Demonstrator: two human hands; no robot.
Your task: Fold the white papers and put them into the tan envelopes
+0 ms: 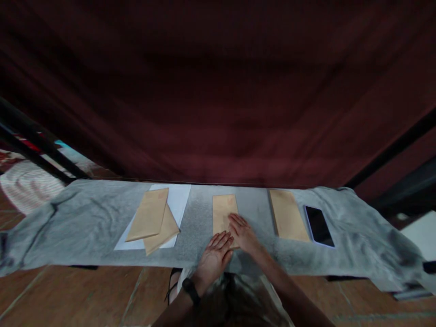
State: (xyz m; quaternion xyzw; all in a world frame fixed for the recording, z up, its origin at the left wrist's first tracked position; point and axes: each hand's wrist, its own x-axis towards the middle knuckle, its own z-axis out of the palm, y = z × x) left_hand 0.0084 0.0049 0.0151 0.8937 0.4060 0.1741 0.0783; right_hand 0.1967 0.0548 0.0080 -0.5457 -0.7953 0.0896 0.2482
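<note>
Resting: both hands palm-down over near part of middle envelope (222,211); it's brown, flat on grey cloth (200,211), straight in front of the person.
Envelope axis: long side runs near-to-far, away from body, v. slight lean; small reddish print at far R corner.
R hand (242,234): comes in over R edge, fingers pointing away & L; tips approx. midway along env.
L hand (213,258): lower down, at near L corner, fingers pointing away & R; tips right by R hand, poss. touching, can't make out any overlap.
Fingers: both sets near straight, laid flat, R ones close together, L ones a bit spread; no pinch or grasp seen. Whether a thumb's tucked under near edge, can't make out.
Far half: uncovered, lies directly beyond fingertips; R hand nearer to it, L hand nearer the close end.
L side: upper envelope (150,214) lies askew over lower envelope (165,230), both atop white paper (182,197); well apart from L hand.
R side: brown stack (291,218), edge looks thick, so prob. several; well apart from R hand. Phone (320,226) just beyond it, screen dark.
L wrist: dark band (191,290).
</note>
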